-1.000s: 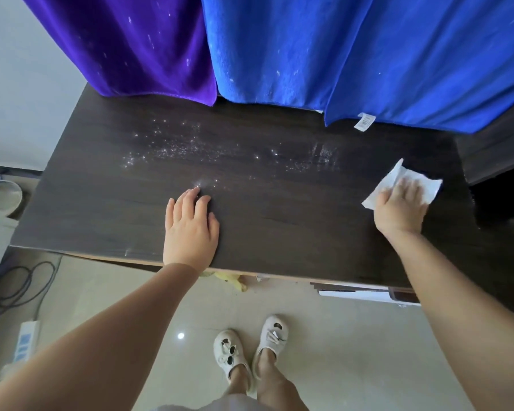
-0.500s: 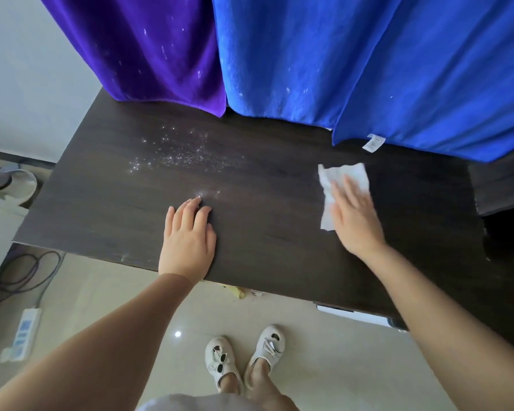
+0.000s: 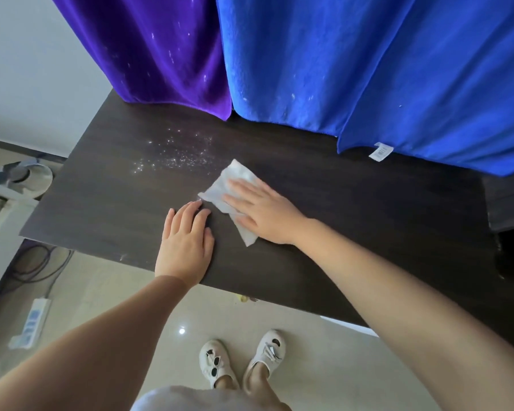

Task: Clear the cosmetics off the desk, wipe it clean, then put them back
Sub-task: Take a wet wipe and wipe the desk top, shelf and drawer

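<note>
The dark wood desk (image 3: 353, 221) carries no cosmetics. A patch of white glittery specks (image 3: 175, 155) lies on its back left part. My right hand (image 3: 264, 212) presses flat on a white wipe (image 3: 235, 182) near the desk's middle, just right of the specks. My left hand (image 3: 187, 241) rests flat on the desk by the front edge, fingers together, its fingertips almost touching the wipe's left corner. It holds nothing.
A purple cloth (image 3: 166, 48) and a blue cloth (image 3: 368, 63) hang over the desk's back edge. On the floor to the left lie a power strip (image 3: 30, 321) and cables (image 3: 33, 262). A dark unit (image 3: 511, 209) stands at the right end.
My right hand has slid the wipe leftward from the desk's right end to the middle. The specks on the right part are gone. My left hand has stayed in place.
</note>
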A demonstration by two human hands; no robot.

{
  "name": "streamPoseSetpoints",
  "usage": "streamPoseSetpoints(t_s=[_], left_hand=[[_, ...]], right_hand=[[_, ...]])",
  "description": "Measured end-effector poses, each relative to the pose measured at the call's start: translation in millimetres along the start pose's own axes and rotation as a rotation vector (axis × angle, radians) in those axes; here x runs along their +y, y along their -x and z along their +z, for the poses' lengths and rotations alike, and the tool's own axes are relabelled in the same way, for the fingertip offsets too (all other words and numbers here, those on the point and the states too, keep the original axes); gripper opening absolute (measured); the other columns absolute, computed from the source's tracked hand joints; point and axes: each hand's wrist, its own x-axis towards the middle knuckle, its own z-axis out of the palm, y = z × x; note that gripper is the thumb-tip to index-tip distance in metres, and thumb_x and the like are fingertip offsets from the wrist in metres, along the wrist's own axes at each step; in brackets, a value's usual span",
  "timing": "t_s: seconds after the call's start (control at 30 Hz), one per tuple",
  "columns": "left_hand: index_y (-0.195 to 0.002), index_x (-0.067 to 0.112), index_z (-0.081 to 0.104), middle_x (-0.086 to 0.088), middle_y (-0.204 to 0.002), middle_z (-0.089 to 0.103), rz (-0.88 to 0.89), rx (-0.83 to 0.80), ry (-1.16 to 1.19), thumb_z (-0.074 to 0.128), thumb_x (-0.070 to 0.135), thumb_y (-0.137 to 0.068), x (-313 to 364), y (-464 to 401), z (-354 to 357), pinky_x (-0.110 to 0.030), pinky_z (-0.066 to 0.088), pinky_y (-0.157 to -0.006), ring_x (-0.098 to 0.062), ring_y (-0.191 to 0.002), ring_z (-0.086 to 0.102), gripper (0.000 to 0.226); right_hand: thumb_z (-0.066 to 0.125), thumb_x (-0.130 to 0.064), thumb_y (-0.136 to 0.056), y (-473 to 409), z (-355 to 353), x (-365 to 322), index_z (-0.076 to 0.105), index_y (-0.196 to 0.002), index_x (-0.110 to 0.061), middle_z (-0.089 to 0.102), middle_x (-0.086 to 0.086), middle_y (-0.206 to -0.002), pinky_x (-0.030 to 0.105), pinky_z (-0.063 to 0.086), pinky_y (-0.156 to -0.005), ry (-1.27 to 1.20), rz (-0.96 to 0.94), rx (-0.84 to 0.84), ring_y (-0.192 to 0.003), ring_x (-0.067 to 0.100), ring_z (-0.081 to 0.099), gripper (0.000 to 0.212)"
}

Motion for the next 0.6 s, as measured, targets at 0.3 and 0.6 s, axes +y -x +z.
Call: streamPoseSetpoints(t_s=[0.3,0.6], left_hand=[[-0.114,0.002,0.055,-0.017,-0.126,0.053,0.002,0.013,-0.002,0.030,0.024,-0.088,-1.6,1.0,-0.2,-0.051,0.026,-0.109,-0.030,-0.119,0.040,0.042],[-0.112,0.004,0.057,-0.014,-0.122,0.057,-0.003,-0.011,0.025,0.027,0.025,-0.088,-3.1,0.0,-4.6,-0.048,0.028,-0.109,-0.028,-0.118,0.044,0.044]], right_hand=[[0.028,-0.024,-0.099,114.7,0.5,114.1,0.018,-0.147,-0.010,0.011,0.020,-0.155,0.054,0.007,-0.115,-0.126,1.267,0.271,-0.145,0.030,0.007,0.051],[0.017,-0.034,-0.096,4.1,11.5,-32.5,0.003,-0.148,-0.022,0.000,0.009,-0.158,0.041,-0.009,-0.118,0.008,0.081,-0.045,-0.145,0.023,-0.008,0.055]])
